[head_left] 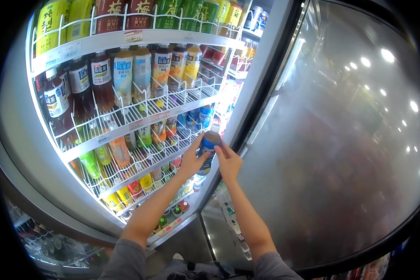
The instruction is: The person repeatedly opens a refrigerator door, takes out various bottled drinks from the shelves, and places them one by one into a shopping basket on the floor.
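Observation:
Between my two hands is a drink bottle with a pale cap and a dark blue label, held nearly upright in front of the fridge shelves. My left hand wraps its fingers around the bottle's left side. On the other side, my right hand presses its thumb and fingers against the bottle near the label. Behind it, the wire shelf carries rows of tea bottles, among them a dark tea bottle and a blue-labelled bottle.
The fogged glass door stands open on the right. Yellow cartons line the top shelf. A green bottle and an orange bottle stand lower down. White wire rails edge the shelves. My shoe shows on the floor below.

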The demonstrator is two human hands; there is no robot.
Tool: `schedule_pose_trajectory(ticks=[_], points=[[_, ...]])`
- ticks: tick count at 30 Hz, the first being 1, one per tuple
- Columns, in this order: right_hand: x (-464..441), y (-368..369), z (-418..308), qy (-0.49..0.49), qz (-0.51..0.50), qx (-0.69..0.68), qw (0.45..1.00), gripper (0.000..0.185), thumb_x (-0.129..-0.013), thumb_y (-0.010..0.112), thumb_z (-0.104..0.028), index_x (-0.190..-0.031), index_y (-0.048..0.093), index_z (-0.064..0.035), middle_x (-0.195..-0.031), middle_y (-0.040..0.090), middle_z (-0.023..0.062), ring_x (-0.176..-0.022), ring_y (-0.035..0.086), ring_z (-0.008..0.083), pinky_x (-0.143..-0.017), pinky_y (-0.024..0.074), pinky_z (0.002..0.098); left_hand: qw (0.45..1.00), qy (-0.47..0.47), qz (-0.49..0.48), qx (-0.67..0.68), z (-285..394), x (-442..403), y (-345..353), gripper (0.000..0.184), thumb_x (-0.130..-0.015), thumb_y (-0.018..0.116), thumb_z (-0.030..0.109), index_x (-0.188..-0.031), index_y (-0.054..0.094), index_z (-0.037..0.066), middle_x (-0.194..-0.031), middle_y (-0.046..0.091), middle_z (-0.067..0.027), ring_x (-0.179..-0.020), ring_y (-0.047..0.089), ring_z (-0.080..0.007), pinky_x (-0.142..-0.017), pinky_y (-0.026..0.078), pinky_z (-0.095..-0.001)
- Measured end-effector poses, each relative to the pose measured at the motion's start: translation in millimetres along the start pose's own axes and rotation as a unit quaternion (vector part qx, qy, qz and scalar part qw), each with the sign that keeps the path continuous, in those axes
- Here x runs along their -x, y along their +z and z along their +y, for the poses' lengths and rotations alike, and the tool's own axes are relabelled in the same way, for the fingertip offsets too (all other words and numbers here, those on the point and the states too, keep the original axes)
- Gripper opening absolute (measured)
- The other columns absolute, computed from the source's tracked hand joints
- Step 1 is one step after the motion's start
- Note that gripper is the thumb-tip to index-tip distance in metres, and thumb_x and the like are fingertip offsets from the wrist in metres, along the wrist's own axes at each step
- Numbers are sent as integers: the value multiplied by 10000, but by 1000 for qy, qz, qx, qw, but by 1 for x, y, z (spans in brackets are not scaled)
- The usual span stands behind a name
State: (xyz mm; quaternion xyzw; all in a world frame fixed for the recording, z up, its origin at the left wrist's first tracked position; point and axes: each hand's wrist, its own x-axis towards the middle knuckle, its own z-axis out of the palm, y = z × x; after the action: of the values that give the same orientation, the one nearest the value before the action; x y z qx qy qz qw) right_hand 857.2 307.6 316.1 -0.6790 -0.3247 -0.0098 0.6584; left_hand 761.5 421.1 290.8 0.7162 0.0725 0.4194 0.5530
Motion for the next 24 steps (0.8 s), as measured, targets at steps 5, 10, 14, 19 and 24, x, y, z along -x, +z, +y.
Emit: schedule_pose_trajectory(ticks=[5,10,14,19,24], points=[[29,-18,25,-80,-134,-49,986,610,-868,728,-113,-1416,471,-37,-1327,584,151,-1193,566,200,-958,460,293,994,-20,11,104,0,26,3,736,-884,668,54,-1516,291,97,-1369,501,-139,-1146,568,-217,-886,503,-311],[60,-26,47,29,-219,-217,951,593,-880,703,-46,-1389,428,80,-1289,575,184,-1160,578,214,-985,476,330,993,-55,28,104,19,64,6,750,-873,686,68,-1508,286,48,-1425,452,-138,-1133,569,-201,-905,489,-296],[69,-48,43,56,-288,-215,931,567,-888,696,-53,-1370,439,98,-1259,600,170,-1152,582,204,-977,475,317,987,-58,35,148,43,95,15,790,-865,709,90,-1507,255,19,-1491,375,-143,-1176,544,-202,-936,481,-313],[102,-47,26,106,-261,-279,918,520,-909,687,-133,-1334,494,97,-1217,633,140,-1083,606,168,-936,478,282,996,5,55,72,53,138,11,867,-835,735,77,-1521,207,40,-1531,306,-158,-1316,453,-258,-1036,430,-355],[147,-54,5,93,-358,-227,901,549,-884,708,-121,-1336,492,103,-1208,637,166,-1047,619,172,-917,479,277,982,-107,133,86,78,214,3,856,-827,744,87,-1516,237,55,-1460,372,-173,-1274,487,-285,-994,463,-371]])
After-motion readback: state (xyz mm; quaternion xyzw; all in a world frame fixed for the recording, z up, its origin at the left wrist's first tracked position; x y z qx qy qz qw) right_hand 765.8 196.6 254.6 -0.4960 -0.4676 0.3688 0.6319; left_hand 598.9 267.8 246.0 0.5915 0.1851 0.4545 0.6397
